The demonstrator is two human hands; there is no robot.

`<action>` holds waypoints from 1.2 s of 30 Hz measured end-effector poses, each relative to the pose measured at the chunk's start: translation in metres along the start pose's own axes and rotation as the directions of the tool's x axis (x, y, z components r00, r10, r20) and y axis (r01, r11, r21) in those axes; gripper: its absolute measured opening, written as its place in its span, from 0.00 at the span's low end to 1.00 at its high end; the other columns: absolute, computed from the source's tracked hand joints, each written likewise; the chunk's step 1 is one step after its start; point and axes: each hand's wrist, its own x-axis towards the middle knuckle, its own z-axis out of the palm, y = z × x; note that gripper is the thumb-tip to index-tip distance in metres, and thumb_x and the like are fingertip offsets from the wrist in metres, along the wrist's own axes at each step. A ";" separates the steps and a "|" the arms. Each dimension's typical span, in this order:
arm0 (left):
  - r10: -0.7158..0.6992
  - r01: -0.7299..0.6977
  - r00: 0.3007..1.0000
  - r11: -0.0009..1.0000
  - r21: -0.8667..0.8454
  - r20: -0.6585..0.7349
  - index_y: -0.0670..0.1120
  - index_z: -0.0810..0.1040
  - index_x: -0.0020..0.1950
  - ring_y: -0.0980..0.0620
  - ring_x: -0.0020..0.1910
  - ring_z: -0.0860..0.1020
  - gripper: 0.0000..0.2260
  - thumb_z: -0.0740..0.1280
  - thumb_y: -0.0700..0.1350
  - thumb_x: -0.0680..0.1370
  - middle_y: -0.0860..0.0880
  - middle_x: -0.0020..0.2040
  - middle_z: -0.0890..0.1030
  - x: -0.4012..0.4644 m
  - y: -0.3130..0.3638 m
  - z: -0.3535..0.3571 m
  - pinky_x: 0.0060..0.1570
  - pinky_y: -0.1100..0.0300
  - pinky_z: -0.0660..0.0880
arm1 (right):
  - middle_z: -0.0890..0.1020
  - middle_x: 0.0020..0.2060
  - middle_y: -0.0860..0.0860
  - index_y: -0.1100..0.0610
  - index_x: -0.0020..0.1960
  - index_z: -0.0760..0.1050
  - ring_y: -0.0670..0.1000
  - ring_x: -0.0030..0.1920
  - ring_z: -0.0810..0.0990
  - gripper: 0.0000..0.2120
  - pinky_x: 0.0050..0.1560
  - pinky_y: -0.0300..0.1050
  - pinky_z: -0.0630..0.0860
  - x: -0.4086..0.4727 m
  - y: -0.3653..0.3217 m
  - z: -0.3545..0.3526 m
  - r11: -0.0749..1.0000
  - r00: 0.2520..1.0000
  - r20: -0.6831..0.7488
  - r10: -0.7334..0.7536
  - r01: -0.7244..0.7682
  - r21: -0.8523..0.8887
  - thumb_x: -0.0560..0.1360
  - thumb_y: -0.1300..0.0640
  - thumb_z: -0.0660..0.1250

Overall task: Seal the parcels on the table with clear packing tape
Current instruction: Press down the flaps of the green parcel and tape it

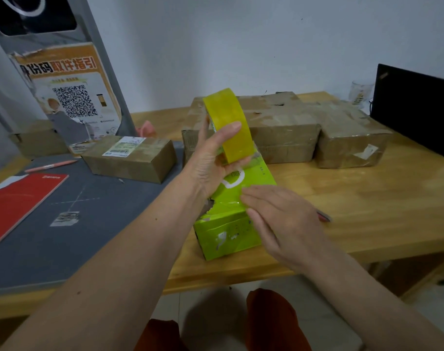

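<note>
White wall backs your wooden table [367, 206], where three brown cardboard parcels [279, 127] crowd the far side beside a black laptop [418, 107] cut off at the frame's edge, and a fourth, labelled one [132, 158] sits on the grey mat [64, 224]. Your left hand [210, 163] grips the yellowish roll of clear tape [233, 122], thumb over its face, hiding the far end of the green parcel [231, 224]. Your right hand [281, 221] lies flat, fingers straight, pressing glossy tape onto its torn top near the front edge.
</note>
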 end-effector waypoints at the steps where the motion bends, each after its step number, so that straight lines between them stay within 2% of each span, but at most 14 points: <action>1: 0.005 -0.005 1.000 1.000 -0.003 -0.004 0.54 0.65 0.76 0.53 0.41 0.85 0.40 0.77 0.44 0.66 0.49 0.53 0.80 0.000 0.000 -0.001 0.38 0.53 0.81 | 0.84 0.54 0.54 0.61 0.55 0.83 0.54 0.56 0.82 0.19 0.59 0.50 0.77 0.005 -0.001 0.002 0.999 0.999 0.044 0.010 -0.007 -0.049 0.82 0.53 0.56; 7: 0.016 -0.016 1.000 1.000 -0.008 -0.027 0.54 0.65 0.76 0.51 0.45 0.83 0.40 0.74 0.47 0.65 0.49 0.56 0.79 -0.004 0.001 -0.002 0.38 0.54 0.81 | 0.80 0.63 0.57 0.61 0.66 0.76 0.55 0.65 0.77 0.35 0.66 0.50 0.72 0.032 -0.010 0.000 0.975 0.887 0.435 0.157 -0.067 -0.214 0.79 0.37 0.44; 10: 0.037 -0.037 0.999 0.999 -0.003 -0.038 0.53 0.66 0.75 0.51 0.44 0.83 0.39 0.76 0.47 0.66 0.50 0.55 0.80 -0.008 0.003 -0.002 0.39 0.54 0.81 | 0.62 0.77 0.54 0.57 0.77 0.60 0.54 0.75 0.64 0.48 0.72 0.49 0.61 0.039 0.000 -0.019 0.921 0.757 0.535 0.375 -0.240 -0.305 0.72 0.27 0.32; 12: 0.055 -0.057 0.997 0.998 -0.020 -0.056 0.52 0.69 0.73 0.49 0.48 0.81 0.36 0.77 0.47 0.67 0.50 0.54 0.79 -0.011 0.006 -0.001 0.39 0.54 0.80 | 0.50 0.80 0.51 0.54 0.80 0.51 0.54 0.76 0.61 0.43 0.70 0.51 0.63 0.038 0.006 -0.022 0.856 0.630 0.583 0.512 -0.430 -0.287 0.73 0.29 0.38; 14: 0.064 -0.070 0.995 0.995 -0.067 -0.081 0.51 0.71 0.72 0.48 0.51 0.79 0.34 0.76 0.47 0.67 0.49 0.54 0.78 -0.014 0.009 -0.001 0.38 0.55 0.80 | 0.52 0.79 0.50 0.52 0.80 0.50 0.52 0.76 0.59 0.36 0.71 0.51 0.62 0.035 0.008 -0.017 0.784 0.596 0.575 0.561 -0.606 -0.137 0.78 0.35 0.49; 15: 0.071 -0.080 0.994 0.992 -0.101 -0.088 0.50 0.72 0.70 0.48 0.51 0.79 0.34 0.78 0.46 0.66 0.49 0.54 0.78 -0.016 0.011 -0.003 0.38 0.55 0.80 | 0.56 0.78 0.49 0.52 0.80 0.51 0.51 0.76 0.61 0.34 0.71 0.49 0.62 0.034 0.010 -0.015 0.698 0.588 0.552 0.591 -0.716 0.014 0.80 0.38 0.54; 17: 0.142 -0.155 0.985 0.979 -0.135 -0.102 0.52 0.73 0.66 0.49 0.51 0.79 0.30 0.78 0.46 0.65 0.50 0.53 0.79 -0.019 0.014 -0.016 0.38 0.54 0.80 | 0.66 0.74 0.48 0.52 0.79 0.55 0.48 0.71 0.68 0.36 0.69 0.46 0.66 0.028 0.017 -0.011 0.325 0.497 0.556 0.666 -0.864 0.383 0.77 0.43 0.65; 19: 0.243 -0.260 0.962 0.953 -0.152 -0.124 0.52 0.70 0.69 0.51 0.50 0.80 0.35 0.77 0.47 0.63 0.51 0.53 0.79 -0.030 0.015 -0.035 0.40 0.53 0.80 | 0.71 0.71 0.45 0.50 0.77 0.60 0.47 0.67 0.72 0.43 0.68 0.49 0.68 0.018 0.025 -0.007 0.010 0.401 0.617 0.677 -0.843 0.537 0.68 0.35 0.70; 21: 0.293 -0.319 0.943 0.931 -0.179 -0.156 0.50 0.63 0.77 0.51 0.49 0.80 0.46 0.79 0.48 0.61 0.49 0.56 0.77 -0.043 0.013 -0.052 0.41 0.53 0.80 | 0.77 0.66 0.45 0.48 0.72 0.70 0.47 0.65 0.76 0.37 0.68 0.52 0.70 0.014 0.028 0.001 -0.100 0.407 0.697 0.591 -0.820 0.563 0.67 0.33 0.68; 23: 0.299 -0.326 0.942 0.924 -0.201 -0.156 0.50 0.64 0.77 0.50 0.50 0.79 0.45 0.79 0.49 0.63 0.49 0.59 0.76 -0.055 0.005 -0.065 0.42 0.52 0.79 | 0.82 0.61 0.47 0.50 0.66 0.76 0.47 0.62 0.79 0.27 0.68 0.53 0.69 0.015 0.021 0.008 -0.180 0.423 0.738 0.526 -0.793 0.582 0.71 0.38 0.67; 25: 0.265 -0.297 0.948 0.934 -0.199 -0.173 0.52 0.66 0.76 0.46 0.54 0.78 0.43 0.80 0.51 0.63 0.48 0.60 0.75 -0.064 -0.001 -0.071 0.45 0.49 0.80 | 0.84 0.56 0.47 0.52 0.59 0.80 0.46 0.58 0.81 0.21 0.68 0.52 0.70 0.019 0.012 0.011 -0.161 0.431 0.728 0.533 -0.793 0.587 0.71 0.42 0.66; 29: 0.223 -0.284 0.948 0.915 -0.288 -0.228 0.50 0.66 0.77 0.51 0.51 0.80 0.54 0.84 0.57 0.55 0.48 0.59 0.77 -0.076 0.001 -0.078 0.42 0.55 0.81 | 0.84 0.57 0.47 0.53 0.63 0.77 0.47 0.59 0.81 0.25 0.67 0.53 0.71 0.020 -0.004 0.011 -0.131 0.445 0.720 0.532 -0.797 0.589 0.70 0.44 0.66; 33: 0.245 -0.297 0.953 0.876 -0.379 -0.180 0.51 0.68 0.76 0.50 0.58 0.80 0.47 0.82 0.54 0.60 0.50 0.61 0.80 -0.094 0.015 -0.085 0.44 0.58 0.82 | 0.85 0.55 0.48 0.50 0.64 0.75 0.49 0.53 0.84 0.24 0.48 0.52 0.81 0.025 -0.023 0.008 -0.209 0.471 0.721 0.508 -0.745 0.634 0.69 0.47 0.64; 36: 0.384 -0.411 0.912 0.850 -0.329 -0.145 0.48 0.69 0.75 0.46 0.67 0.76 0.46 0.82 0.55 0.60 0.49 0.67 0.78 -0.110 0.048 -0.089 0.46 0.56 0.82 | 0.84 0.55 0.51 0.53 0.63 0.76 0.50 0.53 0.84 0.22 0.46 0.49 0.82 0.044 -0.040 0.013 -0.261 0.545 0.710 0.446 -0.679 0.686 0.69 0.50 0.66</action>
